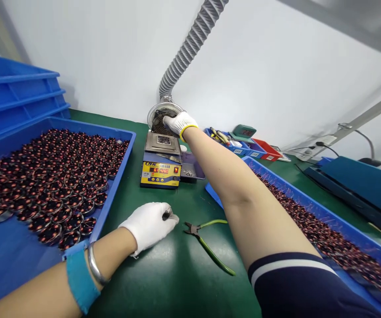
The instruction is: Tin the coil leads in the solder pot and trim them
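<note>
My left hand [152,226], in a white glove, rests low over the green tabletop with thumb and fingers closed together. Something small and dark shows between the fingertips, too small to name. Just right of it lie cutting pliers [206,236] with green handles, their jaws apart. My right hand [182,123], gloved in white with a yellow cuff edge, reaches to the round extraction hood [150,118]. Its fingers are curled in front of the dark grille, and what they hold is hidden. Below stands a yellow-and-blue solder pot [160,174] with a lit red display and a square opening [164,140].
At left, a blue tray [119,174] holds many black parts with copper-coloured spots, beside stacked blue trays [21,95]. Another blue tray [286,194] of reddish wired parts lies right, partly behind my arm. A grey hose [190,46] rises from the hood. Small bins [266,149] stand behind.
</note>
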`<state>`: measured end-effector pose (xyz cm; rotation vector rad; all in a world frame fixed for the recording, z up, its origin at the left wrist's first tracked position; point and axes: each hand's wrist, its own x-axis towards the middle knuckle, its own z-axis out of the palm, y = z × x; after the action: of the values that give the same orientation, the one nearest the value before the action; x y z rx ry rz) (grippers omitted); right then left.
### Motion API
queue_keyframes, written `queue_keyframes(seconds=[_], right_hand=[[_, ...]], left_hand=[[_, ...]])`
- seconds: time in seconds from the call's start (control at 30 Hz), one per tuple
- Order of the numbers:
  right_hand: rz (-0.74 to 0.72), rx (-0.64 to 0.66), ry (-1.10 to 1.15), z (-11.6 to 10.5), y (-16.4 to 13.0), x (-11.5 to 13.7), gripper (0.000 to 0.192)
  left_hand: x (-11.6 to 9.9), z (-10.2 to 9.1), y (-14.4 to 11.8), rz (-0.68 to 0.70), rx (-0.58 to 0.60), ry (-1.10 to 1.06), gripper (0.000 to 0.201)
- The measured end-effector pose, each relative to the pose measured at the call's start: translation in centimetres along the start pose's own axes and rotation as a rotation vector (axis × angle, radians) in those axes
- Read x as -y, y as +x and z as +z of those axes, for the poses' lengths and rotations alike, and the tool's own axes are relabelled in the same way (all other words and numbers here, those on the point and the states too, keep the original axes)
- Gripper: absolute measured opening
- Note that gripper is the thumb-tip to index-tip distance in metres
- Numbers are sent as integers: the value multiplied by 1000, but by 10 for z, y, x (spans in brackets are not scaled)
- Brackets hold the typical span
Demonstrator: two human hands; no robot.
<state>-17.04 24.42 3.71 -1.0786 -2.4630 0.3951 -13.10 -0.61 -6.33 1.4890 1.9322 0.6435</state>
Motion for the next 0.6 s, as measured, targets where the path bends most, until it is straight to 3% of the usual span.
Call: queue_keyframes(seconds=[0.23, 0.6], right_hand=[[22, -5, -73, 6, -2, 5, 57], [1, -3, -86, 8, -3, 5, 55]], left_hand=[[0, 0, -1, 1, 16, 36, 27], [1, 1, 0, 3, 13, 30, 26]])
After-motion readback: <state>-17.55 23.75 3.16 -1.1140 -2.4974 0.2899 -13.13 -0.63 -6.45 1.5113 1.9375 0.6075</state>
